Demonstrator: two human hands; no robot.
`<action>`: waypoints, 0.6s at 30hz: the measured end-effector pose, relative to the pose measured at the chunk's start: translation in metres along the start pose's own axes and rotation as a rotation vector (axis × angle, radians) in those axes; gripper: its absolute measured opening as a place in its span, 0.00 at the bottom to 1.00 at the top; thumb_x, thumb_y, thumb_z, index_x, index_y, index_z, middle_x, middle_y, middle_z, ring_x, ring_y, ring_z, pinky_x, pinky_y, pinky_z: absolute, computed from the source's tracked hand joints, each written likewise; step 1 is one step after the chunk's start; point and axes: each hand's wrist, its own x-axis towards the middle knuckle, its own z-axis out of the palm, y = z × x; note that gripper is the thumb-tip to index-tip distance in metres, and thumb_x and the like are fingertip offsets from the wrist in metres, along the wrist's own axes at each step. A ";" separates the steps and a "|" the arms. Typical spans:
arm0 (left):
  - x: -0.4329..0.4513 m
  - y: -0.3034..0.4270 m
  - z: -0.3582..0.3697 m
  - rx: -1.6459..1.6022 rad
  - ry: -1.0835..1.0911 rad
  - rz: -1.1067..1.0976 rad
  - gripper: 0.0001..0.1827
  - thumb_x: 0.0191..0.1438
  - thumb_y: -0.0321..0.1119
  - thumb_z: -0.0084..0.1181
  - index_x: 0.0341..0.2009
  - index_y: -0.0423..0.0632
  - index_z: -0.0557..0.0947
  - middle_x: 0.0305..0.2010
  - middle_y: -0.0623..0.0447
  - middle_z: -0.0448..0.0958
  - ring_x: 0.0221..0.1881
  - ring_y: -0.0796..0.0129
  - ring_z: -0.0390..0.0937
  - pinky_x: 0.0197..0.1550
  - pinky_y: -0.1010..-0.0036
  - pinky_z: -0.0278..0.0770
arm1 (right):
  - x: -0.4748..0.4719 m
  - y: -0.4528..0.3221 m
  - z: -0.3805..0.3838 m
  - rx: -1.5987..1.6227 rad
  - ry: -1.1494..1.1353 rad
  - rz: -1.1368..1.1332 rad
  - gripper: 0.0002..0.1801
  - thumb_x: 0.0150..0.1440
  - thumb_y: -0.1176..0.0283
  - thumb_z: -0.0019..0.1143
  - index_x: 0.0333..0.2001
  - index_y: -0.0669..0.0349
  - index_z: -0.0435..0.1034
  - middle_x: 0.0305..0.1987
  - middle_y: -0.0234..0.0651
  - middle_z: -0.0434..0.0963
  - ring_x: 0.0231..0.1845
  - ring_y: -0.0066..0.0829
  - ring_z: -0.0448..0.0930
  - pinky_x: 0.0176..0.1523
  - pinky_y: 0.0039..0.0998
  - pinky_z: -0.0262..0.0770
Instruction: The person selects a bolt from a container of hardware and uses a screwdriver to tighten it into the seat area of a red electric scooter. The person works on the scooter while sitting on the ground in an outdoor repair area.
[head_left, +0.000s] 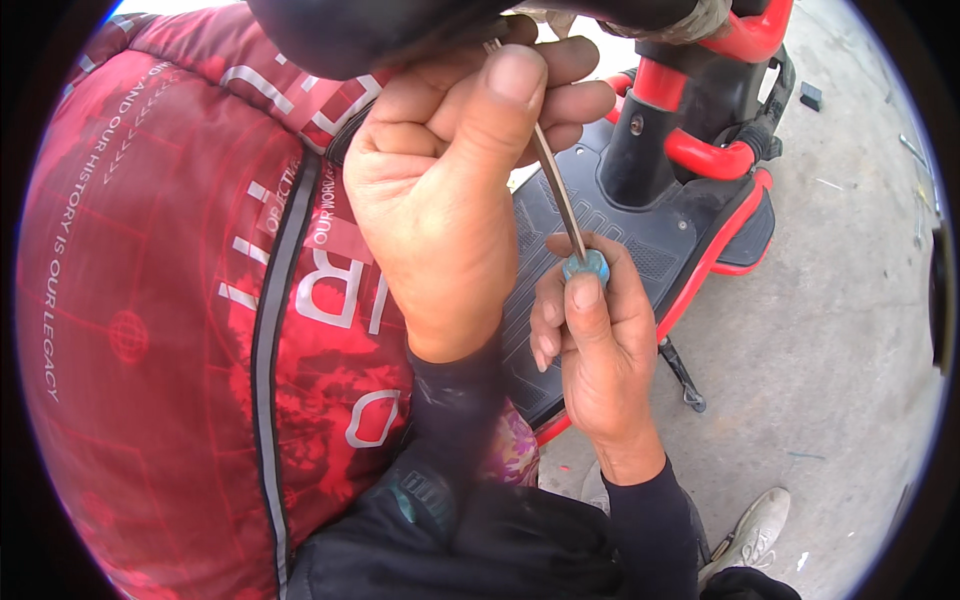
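Observation:
My right hand (607, 337) grips the translucent blue handle (586, 266) of a screwdriver, thumb along its side. The metal screwdriver shaft (559, 184) slants up and left to my left hand (457, 180). There my left thumb lies over the shaft, with the fingers curled behind it. A short end of the shaft shows above the thumb, close under a dark rounded part (337, 34) of an electric scooter. Whether the tip touches anything there cannot be made out. Below my hands lies the scooter's black ribbed footboard (555, 300).
A red padded cover (150, 262) with printed lettering fills the left side. Red tubing (709, 154) and a black steering column (637, 150) rise at upper right. A kickstand (682, 379) reaches the concrete floor (810, 337). A small black block (811, 96) and a shoe (754, 529) are on the floor.

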 end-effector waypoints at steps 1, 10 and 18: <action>-0.002 0.001 0.000 -0.008 0.006 -0.038 0.15 0.64 0.33 0.54 0.47 0.33 0.79 0.42 0.39 0.82 0.33 0.68 0.82 0.33 0.79 0.80 | 0.003 -0.002 -0.006 0.027 -0.050 0.056 0.28 0.67 0.49 0.44 0.48 0.69 0.67 0.23 0.27 0.64 0.19 0.16 0.64 0.23 0.18 0.61; 0.001 0.004 0.002 -0.109 0.011 -0.179 0.25 0.62 0.43 0.49 0.50 0.30 0.75 0.44 0.36 0.81 0.36 0.62 0.80 0.37 0.73 0.80 | 0.009 -0.016 -0.012 -0.154 -0.032 0.072 0.25 0.69 0.54 0.42 0.46 0.69 0.68 0.20 0.25 0.63 0.18 0.13 0.62 0.22 0.16 0.57; -0.009 -0.014 0.005 -0.488 -0.040 -0.236 0.23 0.60 0.44 0.51 0.48 0.36 0.77 0.36 0.46 0.80 0.38 0.58 0.80 0.38 0.68 0.79 | -0.005 -0.014 -0.020 -0.389 0.103 -0.108 0.20 0.69 0.59 0.46 0.45 0.69 0.68 0.18 0.24 0.63 0.19 0.12 0.61 0.23 0.16 0.54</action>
